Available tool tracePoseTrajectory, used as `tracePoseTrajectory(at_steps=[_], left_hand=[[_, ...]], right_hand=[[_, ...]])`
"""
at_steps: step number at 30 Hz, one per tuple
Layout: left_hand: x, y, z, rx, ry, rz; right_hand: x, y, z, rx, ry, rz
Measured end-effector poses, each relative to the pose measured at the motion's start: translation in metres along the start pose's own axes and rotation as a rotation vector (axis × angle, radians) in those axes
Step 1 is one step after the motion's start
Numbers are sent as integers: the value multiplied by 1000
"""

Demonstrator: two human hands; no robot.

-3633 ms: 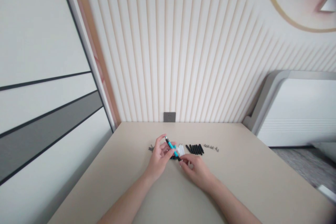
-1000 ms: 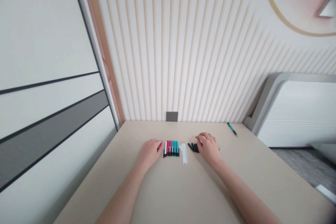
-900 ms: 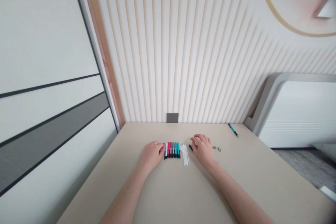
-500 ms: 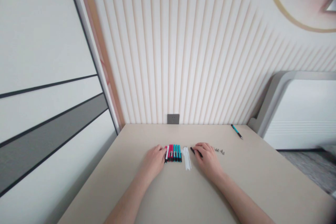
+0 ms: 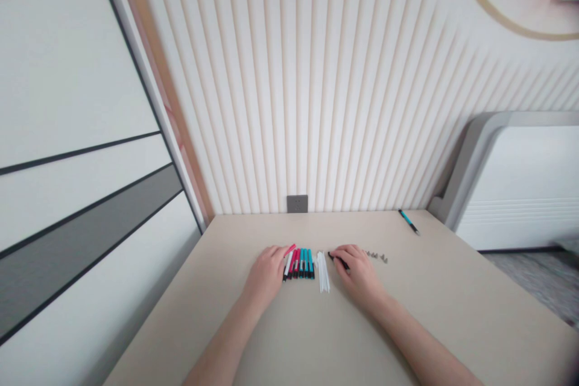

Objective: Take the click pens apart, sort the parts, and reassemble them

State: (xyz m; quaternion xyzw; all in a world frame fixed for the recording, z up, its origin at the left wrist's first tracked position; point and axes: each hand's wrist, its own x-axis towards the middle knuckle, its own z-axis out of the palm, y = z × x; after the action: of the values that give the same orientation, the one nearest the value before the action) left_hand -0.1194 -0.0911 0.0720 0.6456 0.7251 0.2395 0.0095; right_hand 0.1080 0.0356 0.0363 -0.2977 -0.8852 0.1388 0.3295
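The beige table [image 5: 289,325] ran back to a wall socket [image 5: 297,203]. On it, our row of pens [image 5: 304,263] lay side by side, their long axes pointing away from us. Our left hand [image 5: 266,274] had its fingers pressed together, the fingertips [image 5: 283,251] at a pink pen [image 5: 290,249] slanting up and right; we cannot tell whether they gripped it. Our right hand [image 5: 357,268] curled its fingers over a black tube [image 5: 337,259], which pointed left toward some white sticks [image 5: 322,271].

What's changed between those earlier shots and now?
The teal-and-black pen, held in both hands at first, now lies at the table's far right. The left hand has tilted a pink pen up from the row of slim coloured pens; the right hand covers a slim black tube. The thin white strips stay put.
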Motion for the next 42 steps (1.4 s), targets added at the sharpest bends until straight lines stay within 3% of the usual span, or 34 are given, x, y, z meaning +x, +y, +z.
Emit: tracePoseTrajectory(at_steps=[5,7,14,17,20,23,28,35,42], left_hand=[[-8,19,6,-200,-162,282],[-12,27,11,-265,-186,299],[-12,28,9,-377,-166,216],[-5,11,-3,-270,-41,159],[3,-14,-11,-65,118,-22],[6,-38,-9,156,3,-120],[3,-55,3,210,-126,-92],[4,-59,6,235,-128,-126],[5,-60,6,211,-121,-174]], right_hand=[[-2,-15,-3,125,-104,-190],[-3,-20,-3,139,-141,-245],[-3,-21,-3,149,-205,-275],[-3,-19,-3,144,-190,-247],[-3,-17,-3,163,-157,-197],[-3,-14,-4,206,-121,-145],[-3,-10,-1,285,-83,-27],[-3,-2,9,367,-5,128],[-4,-4,10,419,-8,195]])
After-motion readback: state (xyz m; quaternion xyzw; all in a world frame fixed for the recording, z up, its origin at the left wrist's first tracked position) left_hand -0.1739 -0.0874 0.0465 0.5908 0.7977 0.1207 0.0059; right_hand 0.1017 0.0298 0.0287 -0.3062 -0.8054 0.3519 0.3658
